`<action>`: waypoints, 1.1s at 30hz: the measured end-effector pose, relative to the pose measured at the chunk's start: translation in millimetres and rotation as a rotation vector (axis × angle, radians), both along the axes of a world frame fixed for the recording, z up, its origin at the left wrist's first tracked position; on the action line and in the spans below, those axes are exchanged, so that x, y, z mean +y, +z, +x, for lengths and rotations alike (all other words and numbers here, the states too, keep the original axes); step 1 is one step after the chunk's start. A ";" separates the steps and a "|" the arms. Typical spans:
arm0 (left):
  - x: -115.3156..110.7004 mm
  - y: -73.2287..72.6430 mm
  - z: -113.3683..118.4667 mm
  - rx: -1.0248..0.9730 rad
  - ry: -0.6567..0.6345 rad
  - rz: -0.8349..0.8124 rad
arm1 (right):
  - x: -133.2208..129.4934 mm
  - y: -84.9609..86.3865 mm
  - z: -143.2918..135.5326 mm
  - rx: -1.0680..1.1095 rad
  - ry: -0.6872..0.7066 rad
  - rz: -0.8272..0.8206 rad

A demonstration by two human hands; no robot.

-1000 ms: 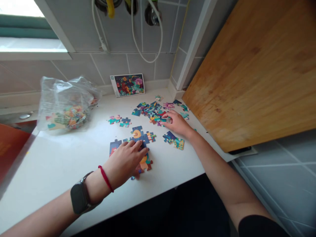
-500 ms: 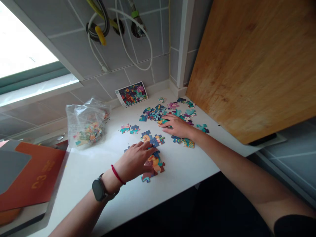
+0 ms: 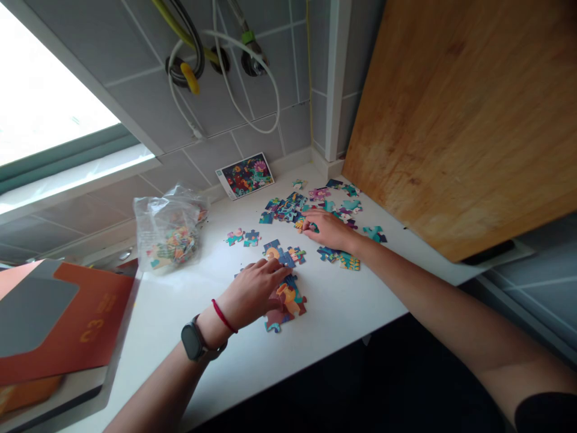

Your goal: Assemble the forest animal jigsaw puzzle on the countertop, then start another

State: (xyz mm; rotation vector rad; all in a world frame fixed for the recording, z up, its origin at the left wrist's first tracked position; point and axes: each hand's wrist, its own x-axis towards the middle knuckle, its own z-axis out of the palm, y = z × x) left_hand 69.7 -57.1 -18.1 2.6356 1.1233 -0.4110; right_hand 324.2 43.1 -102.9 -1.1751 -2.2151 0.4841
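Observation:
My left hand (image 3: 256, 287), with a red cord and a dark watch on its wrist, lies palm down over a partly joined puzzle section (image 3: 288, 297), fingers spread. My right hand (image 3: 328, 230) is at the pile of loose pieces (image 3: 288, 206), its thumb and forefinger pinched at a yellow-orange puzzle piece (image 3: 299, 224). Two pieces (image 3: 244, 237) lie between the plastic bag and the pile. A blue and yellow pair (image 3: 349, 260) sits below my right wrist. The picture card (image 3: 247, 175) leans on the tiled wall.
A clear plastic bag (image 3: 169, 231) of pieces stands at the left on the white table (image 3: 180, 313). Beside it is an orange and grey box (image 3: 97, 307). A large wooden board (image 3: 455, 120) borders the right side; cables (image 3: 270, 78) hang above.
The fingers of my right hand have drawn together at the yellow-orange piece. My left hand stays on the joined section. The whole view has shifted slightly.

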 end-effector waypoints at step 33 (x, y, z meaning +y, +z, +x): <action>15.4 -45.5 -38.1 -0.733 0.240 0.320 | 0.7 7.2 5.0 0.134 -0.124 -0.106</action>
